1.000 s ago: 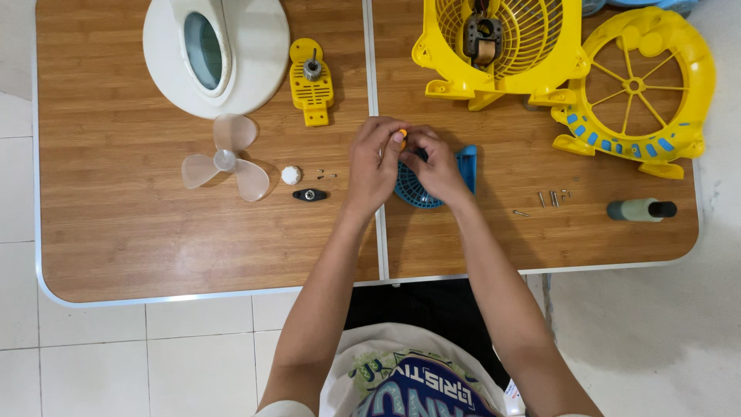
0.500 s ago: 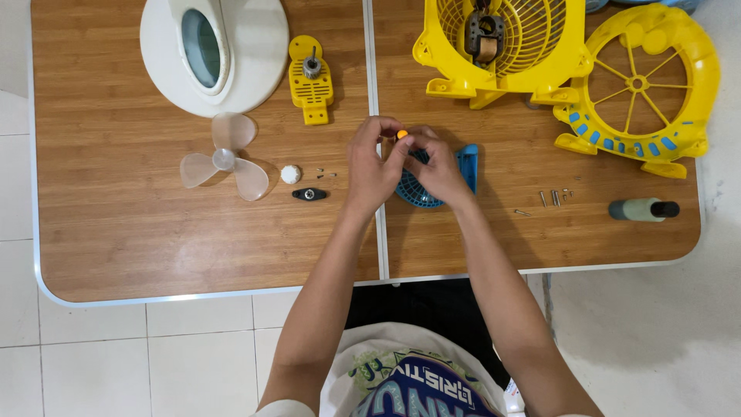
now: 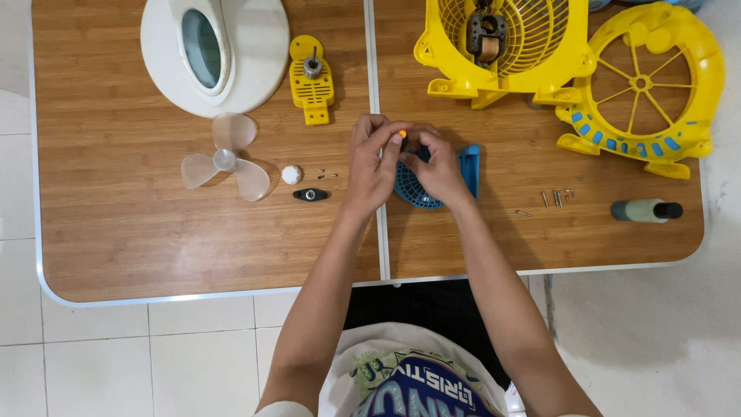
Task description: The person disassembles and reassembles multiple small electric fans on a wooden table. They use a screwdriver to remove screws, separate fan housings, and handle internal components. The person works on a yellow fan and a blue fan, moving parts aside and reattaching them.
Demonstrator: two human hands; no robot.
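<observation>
My left hand (image 3: 372, 164) and my right hand (image 3: 437, 166) meet over a small blue fan grille (image 3: 463, 171) lying on the wooden table (image 3: 154, 239). A tiny orange piece (image 3: 402, 134) shows between the fingertips of my left hand. My right hand rests on the blue grille and covers most of it. Which hand bears the grille I cannot tell.
A white fan base (image 3: 216, 50), yellow motor mount (image 3: 311, 79), clear propeller blade (image 3: 224, 162), white knob (image 3: 291, 174) and black part (image 3: 310, 194) lie left. Yellow fan housing (image 3: 502, 46), yellow rear grille (image 3: 644, 85), loose screws (image 3: 554, 199) and a screwdriver handle (image 3: 644, 210) lie right.
Both hands stay together over the blue grille; the fingers shift only slightly around the orange piece.
</observation>
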